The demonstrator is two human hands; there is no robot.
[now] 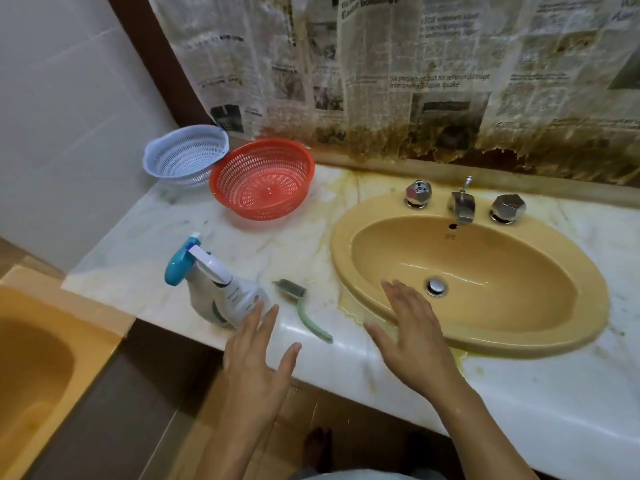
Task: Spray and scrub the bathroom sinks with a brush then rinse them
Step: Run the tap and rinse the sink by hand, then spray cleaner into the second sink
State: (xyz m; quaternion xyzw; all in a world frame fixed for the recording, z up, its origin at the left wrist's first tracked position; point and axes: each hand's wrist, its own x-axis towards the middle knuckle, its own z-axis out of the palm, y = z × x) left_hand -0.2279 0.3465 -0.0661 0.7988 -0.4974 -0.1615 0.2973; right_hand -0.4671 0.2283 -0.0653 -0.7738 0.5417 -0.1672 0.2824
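Note:
A yellow oval sink (374, 216) is set in a white marble counter (156, 265), with a chrome drain plug (435, 286), a spout (462, 206) and two chrome tap knobs behind it. A white spray bottle (221, 289) with a blue trigger head lies on the counter left of the sink. Beside it lies a small brush (301, 310) with a green handle. My left hand (256, 358) hovers flat with fingers spread just in front of the bottle, holding nothing. My right hand (412, 334) is spread flat over the sink's near rim, also holding nothing.
A red mesh basket (263, 178) and a pale blue one (185, 154) stand at the counter's back left. Stained newspaper (381, 81) covers the wall behind. Yellow stains mark the marble around the sink. A second yellow basin (31, 368) sits lower at the far left.

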